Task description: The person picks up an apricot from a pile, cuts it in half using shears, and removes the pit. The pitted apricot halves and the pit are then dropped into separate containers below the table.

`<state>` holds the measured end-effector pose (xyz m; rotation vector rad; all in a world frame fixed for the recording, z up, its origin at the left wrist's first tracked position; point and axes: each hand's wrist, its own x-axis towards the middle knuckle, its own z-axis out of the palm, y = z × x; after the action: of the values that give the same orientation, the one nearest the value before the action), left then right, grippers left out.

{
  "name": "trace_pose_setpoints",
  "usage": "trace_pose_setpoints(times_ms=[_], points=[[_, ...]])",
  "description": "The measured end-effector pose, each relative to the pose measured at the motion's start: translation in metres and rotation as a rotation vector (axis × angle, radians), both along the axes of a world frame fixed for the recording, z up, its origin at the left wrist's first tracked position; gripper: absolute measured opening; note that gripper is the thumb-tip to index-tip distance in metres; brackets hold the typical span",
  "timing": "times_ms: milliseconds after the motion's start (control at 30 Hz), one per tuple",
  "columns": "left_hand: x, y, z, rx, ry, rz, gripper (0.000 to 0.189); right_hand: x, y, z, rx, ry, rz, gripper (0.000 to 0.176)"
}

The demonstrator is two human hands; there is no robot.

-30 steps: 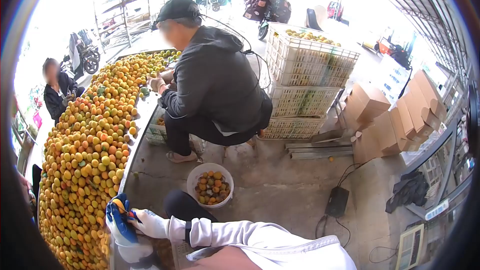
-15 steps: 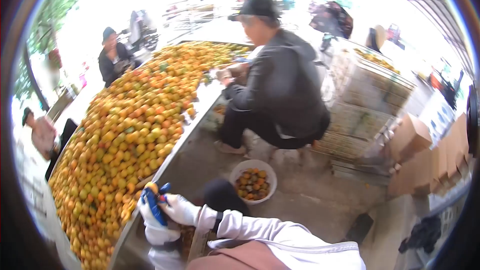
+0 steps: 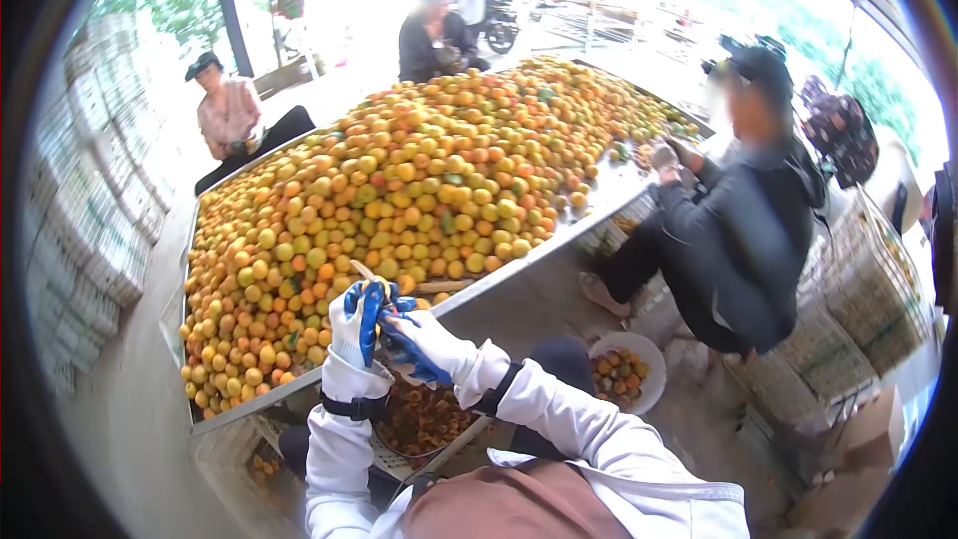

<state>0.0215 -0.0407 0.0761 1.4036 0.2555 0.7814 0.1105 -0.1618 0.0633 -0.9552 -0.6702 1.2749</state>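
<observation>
The fruit heap (image 3: pixel 399 190) lies on the worktop (image 3: pixel 514 276) before the wearer, with one co-worker (image 3: pixel 743 230) on its right, a second (image 3: pixel 434 40) beyond the far edge and a third (image 3: pixel 232 112) off the left side. Below the near edge stand a crate (image 3: pixel 225 459) at left, a basket (image 3: pixel 387 461) in the middle and a bucket (image 3: pixel 656 379) at right. Crate stacks occupy the far left (image 3: pixel 115 160) and the right, behind the nearest co-worker.

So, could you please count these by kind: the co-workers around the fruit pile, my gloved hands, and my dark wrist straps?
Co-workers: 3
Gloved hands, left and right: 2
Dark wrist straps: 2
Total: 7
</observation>
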Motion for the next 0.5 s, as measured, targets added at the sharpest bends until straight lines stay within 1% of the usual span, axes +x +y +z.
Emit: trace_pose_setpoints(times_ms=[33,67,100,133,167,200,233,267,300,333,367,400,433,467,500], points=[[-0.004,-0.004,0.012,-0.169,-0.035,-0.014,0.024,-0.001,0.009,0.006,-0.014,0.068,0.069,0.04],[-0.007,0.006,0.012,-0.178,-0.069,-0.027,0.024,-0.007,0.019,0.013,-0.103,0.137,0.083,0.041],[-0.009,0.02,0.008,-0.185,-0.103,-0.041,0.024,-0.009,0.028,0.015,-0.085,0.178,0.097,0.039],[-0.011,0.036,-0.001,-0.164,-0.099,-0.061,0.032,-0.011,0.042,0.004,-0.043,0.133,0.058,0.036],[-0.012,0.051,-0.01,-0.114,-0.09,-0.002,0.033,-0.012,0.056,-0.006,0.001,0.088,0.018,0.034],[-0.013,0.062,-0.013,-0.104,-0.108,0.019,0.033,-0.012,0.063,-0.002,-0.045,-0.212,-0.043,0.028],[-0.015,0.067,-0.009,-0.092,-0.126,0.039,0.033,-0.012,0.071,-0.003,0.168,-0.625,-0.194,0.028],[-0.02,0.065,-0.006,-0.13,-0.103,0.099,0.034,-0.013,0.075,-0.004,0.155,-0.727,-0.254,0.024],[-0.023,0.07,-0.008,-0.15,-0.129,0.109,0.033,-0.014,0.077,0.0,0.147,-0.829,-0.316,0.02],[-0.026,0.079,-0.013,-0.081,-0.162,0.155,0.032,-0.012,0.081,-0.004,0.1,-0.858,-0.366,0.018],[-0.032,0.089,-0.02,-0.011,-0.193,0.207,0.031,-0.005,0.084,-0.005,0.058,-0.758,-0.31,0.02],[-0.035,0.094,-0.027,0.058,-0.134,0.349,0.029,-0.002,0.091,-0.016,0.08,-0.548,-0.359,0.023],[-0.038,0.097,-0.031,0.095,-0.041,0.436,0.029,0.003,0.097,-0.026,0.093,-0.485,-0.421,0.024],[-0.044,0.097,-0.037,0.264,0.07,0.498,0.031,0.01,0.103,-0.034,0.109,-0.34,-0.394,0.025],[-0.05,0.085,-0.023,0.426,0.19,0.554,0.034,0.014,0.108,-0.037,0.116,-0.194,-0.368,0.027]])
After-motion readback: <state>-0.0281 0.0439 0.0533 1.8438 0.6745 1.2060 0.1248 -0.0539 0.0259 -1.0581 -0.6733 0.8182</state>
